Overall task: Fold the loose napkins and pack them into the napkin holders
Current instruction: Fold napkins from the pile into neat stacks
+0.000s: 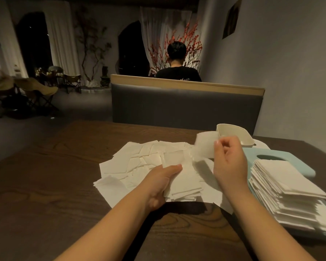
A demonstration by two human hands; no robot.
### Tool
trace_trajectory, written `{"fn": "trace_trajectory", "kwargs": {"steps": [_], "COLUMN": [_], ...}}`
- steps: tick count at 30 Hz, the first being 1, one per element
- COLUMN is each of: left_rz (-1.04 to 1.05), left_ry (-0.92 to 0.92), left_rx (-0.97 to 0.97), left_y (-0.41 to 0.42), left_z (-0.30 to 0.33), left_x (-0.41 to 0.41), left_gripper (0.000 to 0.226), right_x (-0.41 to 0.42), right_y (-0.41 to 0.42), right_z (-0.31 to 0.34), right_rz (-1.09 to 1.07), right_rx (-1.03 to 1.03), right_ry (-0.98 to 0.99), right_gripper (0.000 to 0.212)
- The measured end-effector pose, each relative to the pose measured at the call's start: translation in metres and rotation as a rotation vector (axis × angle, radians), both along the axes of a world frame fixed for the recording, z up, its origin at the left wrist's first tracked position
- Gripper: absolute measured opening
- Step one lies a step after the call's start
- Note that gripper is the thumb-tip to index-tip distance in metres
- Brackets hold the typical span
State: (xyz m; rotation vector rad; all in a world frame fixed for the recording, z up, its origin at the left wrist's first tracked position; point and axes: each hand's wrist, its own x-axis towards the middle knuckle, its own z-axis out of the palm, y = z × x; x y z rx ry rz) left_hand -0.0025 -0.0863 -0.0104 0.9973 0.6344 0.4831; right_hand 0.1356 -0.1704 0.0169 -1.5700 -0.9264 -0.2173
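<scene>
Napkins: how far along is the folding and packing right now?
Done: a tall stack of folded napkins sits at the right on the light blue holder lid. In hand: the left hand holds a small folded pile, and the right hand pinches one napkin, blurred. Left: loose napkins lie spread on the table; the white holder tray looks unpacked.

White napkins [139, 162] lay on a dark brown, wood-grained worktop [64, 185]. A holder [233, 134] was cream, a lid [282, 161] pale blue. The bench [186, 108] was grey with tan trim.
</scene>
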Motion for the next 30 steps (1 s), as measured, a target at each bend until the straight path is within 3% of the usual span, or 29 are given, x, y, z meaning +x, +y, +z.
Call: {"fn": "trace_trajectory", "kwargs": {"steps": [3,6,8,11,13,16,18,20,23,26,30], "left_rz": [0.029,0.079,0.065,0.044,0.103,0.159,0.172,0.162,0.163,0.195,0.152], "left_ry": [0.002,-0.078,-0.097,-0.060,-0.066,-0.134,-0.192,-0.225,-0.251,-0.229,-0.083], "left_rx": [-0.003,-0.093,-0.218,-0.160,-0.108,-0.185,-0.211,-0.192,-0.113,0.052,0.481], "left_y": [-0.006,-0.006,-0.006,-0.015,-0.021,-0.029,-0.038,-0.045,-0.056,-0.054,-0.046], "left_z": [0.001,0.010,0.019,0.018,0.015,0.018,0.019,0.014,0.009,0.005,-0.001], "left_x": [0.005,0.007,0.005,0.001,0.001,0.001,0.002,0.005,-0.001,-0.016,-0.035], "left_gripper": [0.022,0.047,0.059,0.044,0.033,0.030,0.030,0.027,0.030,0.025,0.042], "right_x": [-0.005,-0.017,-0.021,-0.020,-0.022,-0.030,-0.037,-0.040,-0.043,-0.030,-0.019], "right_y": [-0.007,-0.015,-0.021,-0.031,-0.037,-0.042,-0.044,-0.046,-0.054,-0.062,-0.079], "right_z": [0.002,0.002,0.000,-0.012,-0.018,-0.018,-0.014,-0.014,-0.015,-0.020,-0.022], "right_rz": [0.172,0.334,0.377,0.434,0.426,0.302,0.427,0.585,0.582,0.489,0.416], "right_rx": [-0.259,-0.583,-0.673,-0.600,-0.486,-0.271,-0.244,-0.177,-0.129,-0.103,-0.186], "right_ry": [-0.395,-0.716,-0.766,-0.786,-0.548,0.120,0.651,0.958,0.957,0.897,0.532], "right_gripper": [0.006,0.018,0.029,0.037,0.038,0.035,0.048,0.046,0.025,0.018,0.014]}}
